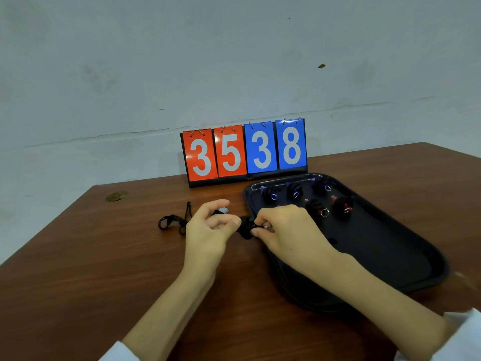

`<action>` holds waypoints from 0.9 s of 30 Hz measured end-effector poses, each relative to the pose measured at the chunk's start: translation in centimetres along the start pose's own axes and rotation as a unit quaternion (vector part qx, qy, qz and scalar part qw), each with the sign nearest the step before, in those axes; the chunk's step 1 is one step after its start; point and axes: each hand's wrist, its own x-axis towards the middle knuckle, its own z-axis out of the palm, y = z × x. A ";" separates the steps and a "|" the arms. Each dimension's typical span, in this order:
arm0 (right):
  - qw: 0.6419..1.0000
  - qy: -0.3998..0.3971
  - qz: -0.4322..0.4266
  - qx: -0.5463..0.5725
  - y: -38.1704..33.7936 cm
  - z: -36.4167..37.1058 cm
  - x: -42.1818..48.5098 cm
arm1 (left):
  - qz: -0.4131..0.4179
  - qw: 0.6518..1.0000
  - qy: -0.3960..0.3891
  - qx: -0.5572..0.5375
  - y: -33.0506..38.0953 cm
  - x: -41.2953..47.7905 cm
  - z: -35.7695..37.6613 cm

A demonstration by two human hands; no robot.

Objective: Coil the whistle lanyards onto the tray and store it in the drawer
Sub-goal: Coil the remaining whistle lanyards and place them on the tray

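Black lanyard coil (pixel 244 229) is btwn both hands, just left of the tray (pixel 390 256), low over the worktop (pixel 104 269). R grip (pixel 283 227) pinches the coil's right side w/ curled fingers; L grip (pixel 210 230) pinches its left edge. A loose lanyard (pixel 173 222) lies left of L grip. Tray's far end holds five coiled whistles (pixel 315 206). Scoreboard (pixel 244 152) at far edge: 35 38.

Red-and-blue flip scoreboard (pixel 244 152), 35 and 38, on a brown wooden table (pixel 78 269), grey wall (pixel 182 61) behind.
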 end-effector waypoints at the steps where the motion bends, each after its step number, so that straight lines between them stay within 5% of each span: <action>1: 1.000 -0.001 0.007 0.010 0.0 0.0 0.0 | -0.032 0.998 -0.011 -0.044 0.0 0.1 0.0; 5: 1.000 0.000 0.016 0.026 0.0 0.2 -0.1 | -0.082 0.989 -0.054 -0.114 -0.1 0.5 -0.2; 13: 0.999 0.002 0.023 0.033 -0.1 0.0 -0.2 | 0.067 0.995 -0.045 0.058 -0.6 0.6 -0.4; 20: 0.999 -0.015 0.032 0.018 0.2 -0.3 0.0 | 0.247 0.935 -0.050 0.250 -0.7 0.4 -0.2; 27: 0.998 -0.027 -0.056 -0.013 0.4 -0.6 -0.1 | 0.171 0.971 -0.073 0.147 -0.3 0.7 -0.4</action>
